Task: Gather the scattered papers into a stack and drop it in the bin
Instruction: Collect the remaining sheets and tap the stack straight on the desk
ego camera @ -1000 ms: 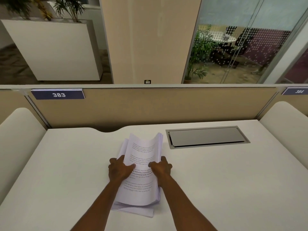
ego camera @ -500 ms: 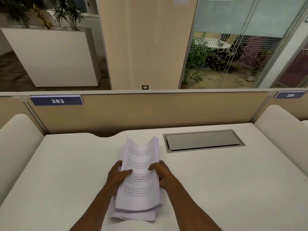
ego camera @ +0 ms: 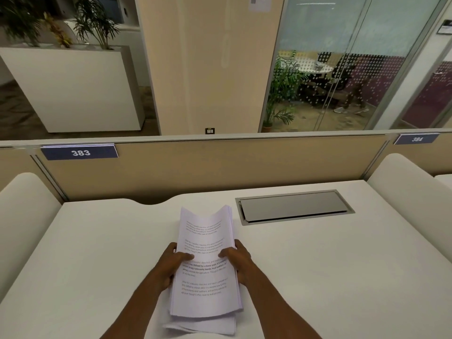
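A stack of printed white papers (ego camera: 205,287) is held over the middle of the white desk (ego camera: 342,277). My left hand (ego camera: 172,261) grips its left edge and my right hand (ego camera: 238,258) grips its right edge, thumbs on the top sheet. The sides curl upward, so the stack forms a shallow trough. A few sheets at the near end (ego camera: 203,326) stick out unevenly below the stack. No bin is in view.
A grey metal cable hatch (ego camera: 293,207) is set in the desk, right of the papers. A beige partition (ego camera: 220,167) with labels 383 and 384 backs the desk. White padded dividers (ego camera: 22,216) stand at both sides. A planter and glass walls lie beyond.
The papers have been squeezed into a narrower, neater stack and lifted slightly at the far end. Both hands slid nearer me along its edges. The camera tilted up a little.
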The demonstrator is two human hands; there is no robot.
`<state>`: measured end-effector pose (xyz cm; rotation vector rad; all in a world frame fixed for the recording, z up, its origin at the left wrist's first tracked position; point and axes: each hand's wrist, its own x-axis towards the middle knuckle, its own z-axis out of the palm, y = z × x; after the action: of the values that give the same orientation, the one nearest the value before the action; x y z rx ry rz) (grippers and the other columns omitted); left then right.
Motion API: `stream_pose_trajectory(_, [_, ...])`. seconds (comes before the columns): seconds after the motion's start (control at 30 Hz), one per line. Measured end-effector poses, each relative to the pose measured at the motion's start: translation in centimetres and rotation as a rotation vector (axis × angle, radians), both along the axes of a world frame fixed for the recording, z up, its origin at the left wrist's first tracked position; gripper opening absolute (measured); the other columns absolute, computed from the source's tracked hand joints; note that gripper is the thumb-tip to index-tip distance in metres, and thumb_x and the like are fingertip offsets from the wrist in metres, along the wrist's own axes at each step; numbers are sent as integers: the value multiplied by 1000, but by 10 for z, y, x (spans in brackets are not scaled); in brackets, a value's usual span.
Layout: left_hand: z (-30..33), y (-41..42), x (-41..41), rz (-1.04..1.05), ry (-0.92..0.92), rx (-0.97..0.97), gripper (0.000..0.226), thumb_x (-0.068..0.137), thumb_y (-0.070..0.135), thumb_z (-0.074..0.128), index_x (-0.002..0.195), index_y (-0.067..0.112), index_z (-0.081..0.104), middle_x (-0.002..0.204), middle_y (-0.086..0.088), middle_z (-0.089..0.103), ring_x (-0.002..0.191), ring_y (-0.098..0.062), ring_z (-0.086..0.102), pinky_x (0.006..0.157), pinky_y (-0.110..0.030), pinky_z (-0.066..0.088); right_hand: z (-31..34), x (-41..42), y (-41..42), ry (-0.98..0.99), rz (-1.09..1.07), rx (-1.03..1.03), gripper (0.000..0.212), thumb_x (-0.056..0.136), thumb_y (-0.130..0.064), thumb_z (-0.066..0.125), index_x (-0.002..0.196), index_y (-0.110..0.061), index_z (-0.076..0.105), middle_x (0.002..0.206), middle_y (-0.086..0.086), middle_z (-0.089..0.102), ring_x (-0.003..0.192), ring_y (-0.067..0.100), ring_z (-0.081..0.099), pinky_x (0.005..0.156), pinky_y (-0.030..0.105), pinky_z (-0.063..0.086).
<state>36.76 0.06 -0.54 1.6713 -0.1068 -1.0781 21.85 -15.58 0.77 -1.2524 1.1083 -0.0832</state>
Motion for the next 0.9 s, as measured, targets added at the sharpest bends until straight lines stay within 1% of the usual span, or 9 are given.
stream_pose_trajectory(0.13, [9,-10,-1,-52,-268,299,81,62,33,75,136,5,57,135,-20,60,119,-38,63,103,-51,53,3,-1,12,135,92,-356,45,85,-14,61,130,-17,61,127,5,69,109,24,66,95,34,55])
stream_pose_trajectory(0.23, [7,-18,-9,-76,-383,381,70,79,36,78,138,7,56,138,-19,58,120,-36,61,102,-48,55,10,3,28,173,90,-557,31,87,-13,58,117,-13,66,116,5,74,97,21,69,80,25,53])
stream_pose_trajectory(0.33, [2,-21,-17,-1,-420,339,57,82,30,79,132,6,61,128,-18,66,112,-35,65,95,-47,58,14,8,43,171,86,-695,33,86,-13,58,118,-12,64,115,5,72,103,23,69,90,30,56])
stream_pose_trajectory(0.37, [1,-20,-19,27,-417,322,55,82,28,79,130,6,62,125,-18,68,110,-36,66,94,-47,58,15,7,49,133,77,-714,35,87,-16,59,121,-12,63,117,5,71,105,21,68,92,30,55])
stream_pose_trajectory(0.5, [-2,-9,-13,93,-332,236,43,83,16,78,124,9,66,115,-17,73,100,-34,70,89,-43,60,26,1,77,-73,43,-792,42,89,-32,65,129,-22,57,120,-5,67,101,5,61,84,5,45])
stream_pose_trajectory(0.63, [-8,6,-9,144,-217,85,36,75,11,76,110,12,71,107,-16,76,93,-32,73,88,-45,61,35,0,110,-100,110,-906,61,93,-44,59,149,-32,39,133,-15,57,116,6,58,103,24,50])
stream_pose_trajectory(0.7, [-11,8,-7,181,-163,-3,41,84,10,73,124,4,64,114,-19,72,101,-35,69,89,-40,57,35,0,127,-121,141,-902,69,93,-49,58,155,-34,30,137,-17,56,120,5,57,106,24,49])
stream_pose_trajectory(0.8, [-9,14,1,220,-115,-27,52,95,-4,58,142,15,46,120,-17,65,105,-39,66,89,-48,58,31,-7,140,-171,176,-961,64,91,-40,65,149,-21,48,135,-5,63,120,12,61,103,22,49])
stream_pose_trajectory(0.9, [-1,32,11,133,-2,-80,48,75,-7,69,120,11,65,97,-14,78,96,-44,71,68,-38,63,33,-15,124,-162,152,-865,57,78,-10,65,135,-17,62,121,0,64,115,20,63,93,16,46])
